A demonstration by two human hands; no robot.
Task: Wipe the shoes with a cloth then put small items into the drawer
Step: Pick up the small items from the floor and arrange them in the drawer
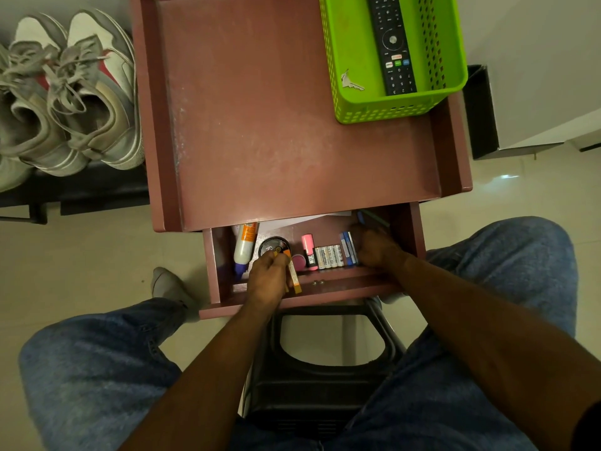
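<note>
Drawer [227, 297] stands pulled out toward the seated person, low between the knees, so both hands can reach in from above. Nearest, the left hand [268, 279] is curled round a couple of thin orange-and-yellow sticks [294, 278], pens or markers by the look of them, gripping them over the drawer's front edge as if to lay them down with the rest. The right hand [374, 249] reaches into the drawer's right end; its fingers are dark and blurred, so I cannot tell whether it grips anything or only pushes things aside.

Inside, the small items lie in a row along the front wall, apparently packed side by side to save room: a white glue tube [245, 245] at the left end, a round black tin [274, 247] beside it, a pink highlighter [309, 250], a set of batteries [328, 257] and a blue pack [348, 252] touching the right hand. Papers [305, 219] show at the drawer's back.

Above the drawer, the table's reddish top [276, 125] is rimmed on three sides. At its far right corner a green basket [351, 105] overhangs the rim, holding a remote [392, 43] and a key [351, 81], probably awaiting their turn.

Farthest left, off the table, the shoes [81, 92] sit paired on a dark rack, seemingly finished with; no cloth is in view.
</note>
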